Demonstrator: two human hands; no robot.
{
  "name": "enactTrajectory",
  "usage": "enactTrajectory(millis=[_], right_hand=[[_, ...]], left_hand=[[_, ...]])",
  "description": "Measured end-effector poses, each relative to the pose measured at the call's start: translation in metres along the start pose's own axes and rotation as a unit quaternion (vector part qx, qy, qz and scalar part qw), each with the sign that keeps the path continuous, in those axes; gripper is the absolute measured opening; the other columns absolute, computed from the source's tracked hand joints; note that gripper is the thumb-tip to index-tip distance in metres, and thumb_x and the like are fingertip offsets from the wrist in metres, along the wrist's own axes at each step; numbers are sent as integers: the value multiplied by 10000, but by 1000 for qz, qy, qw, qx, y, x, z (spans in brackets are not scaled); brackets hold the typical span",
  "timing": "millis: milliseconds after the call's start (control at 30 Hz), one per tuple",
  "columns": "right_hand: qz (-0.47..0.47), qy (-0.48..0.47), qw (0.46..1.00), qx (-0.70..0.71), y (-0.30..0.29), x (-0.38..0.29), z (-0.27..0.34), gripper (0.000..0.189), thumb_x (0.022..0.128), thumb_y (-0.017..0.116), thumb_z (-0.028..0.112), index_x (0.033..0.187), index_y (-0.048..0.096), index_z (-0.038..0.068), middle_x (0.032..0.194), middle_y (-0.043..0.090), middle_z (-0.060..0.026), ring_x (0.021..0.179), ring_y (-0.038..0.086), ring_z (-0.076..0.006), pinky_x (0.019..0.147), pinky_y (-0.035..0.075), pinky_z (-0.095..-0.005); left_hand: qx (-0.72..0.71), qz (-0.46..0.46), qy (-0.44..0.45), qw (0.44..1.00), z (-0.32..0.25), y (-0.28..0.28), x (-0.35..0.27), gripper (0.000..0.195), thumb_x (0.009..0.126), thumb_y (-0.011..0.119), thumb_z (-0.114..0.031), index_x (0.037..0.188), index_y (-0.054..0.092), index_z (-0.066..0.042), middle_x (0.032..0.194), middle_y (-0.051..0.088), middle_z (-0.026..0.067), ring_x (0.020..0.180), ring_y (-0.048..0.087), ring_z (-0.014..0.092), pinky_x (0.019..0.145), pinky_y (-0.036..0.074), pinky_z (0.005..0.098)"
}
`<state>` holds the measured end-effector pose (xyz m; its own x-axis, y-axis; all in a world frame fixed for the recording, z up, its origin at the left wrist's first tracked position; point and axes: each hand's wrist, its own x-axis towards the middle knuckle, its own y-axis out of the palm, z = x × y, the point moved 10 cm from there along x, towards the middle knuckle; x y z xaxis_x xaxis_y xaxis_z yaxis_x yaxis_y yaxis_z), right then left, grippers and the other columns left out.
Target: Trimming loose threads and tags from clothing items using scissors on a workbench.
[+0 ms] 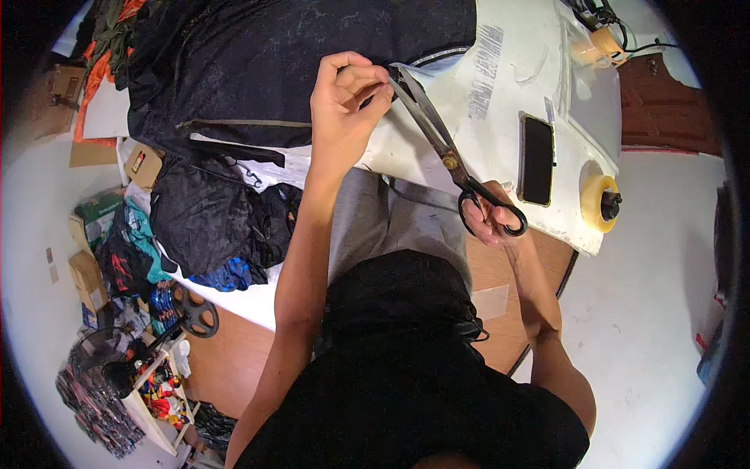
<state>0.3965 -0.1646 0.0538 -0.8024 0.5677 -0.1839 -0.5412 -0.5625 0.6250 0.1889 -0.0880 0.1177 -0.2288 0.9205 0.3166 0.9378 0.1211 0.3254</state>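
Note:
My right hand (489, 217) holds a large pair of metal scissors (448, 158) by its black handles, fingers through the loops. The blades point up and left, slightly apart, with their tips beside the fingertips of my left hand (351, 105). The left thumb and forefinger are pinched together near the edge of a black fabric garment (258, 64); whether they hold a bit of it or a thread, I cannot tell. A narrow band with small writing runs along the garment's edge. The garment lies spread over a white-covered table (410, 146).
On the table's right are a smartphone (537, 159), a roll of clear tape (593, 202) and another tape roll (606, 47). Dark clothes (205, 217) lie in a heap at the left. Below them stand a black handwheel (196, 312) and a fan (102, 352).

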Motion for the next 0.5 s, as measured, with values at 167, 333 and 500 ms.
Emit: enactTrajectory(millis=[167, 333, 500], right_hand=[[-6, 3, 1000, -2, -1, -2, 2, 511, 744, 707, 479, 666, 479, 28, 489, 458, -2, 323, 393, -47, 275, 322, -175], [-20, 10, 999, -24, -3, -3, 1, 473, 783, 693, 424, 644, 473, 29, 472, 447, 5, 308, 383, -49, 264, 305, -181], [-43, 8, 999, -32, -7, -3, 3, 456, 839, 650, 378, 623, 460, 25, 458, 439, 4, 280, 368, -62, 253, 290, -186]], left_hand=[[3, 5, 8, 1000, 0, 1, 0, 344, 801, 597, 123, 1060, 436, -34, 964, 631, 93, 916, 608, 132, 798, 477, 231], [-2, 0, 7, 1000, -1, 3, -1, 338, 785, 597, 136, 1021, 435, -42, 938, 628, 83, 912, 603, 128, 818, 476, 257], [3, -21, -13, 1000, 2, -2, -4, 335, 770, 604, 144, 986, 435, -47, 923, 627, 74, 911, 601, 129, 854, 472, 284]])
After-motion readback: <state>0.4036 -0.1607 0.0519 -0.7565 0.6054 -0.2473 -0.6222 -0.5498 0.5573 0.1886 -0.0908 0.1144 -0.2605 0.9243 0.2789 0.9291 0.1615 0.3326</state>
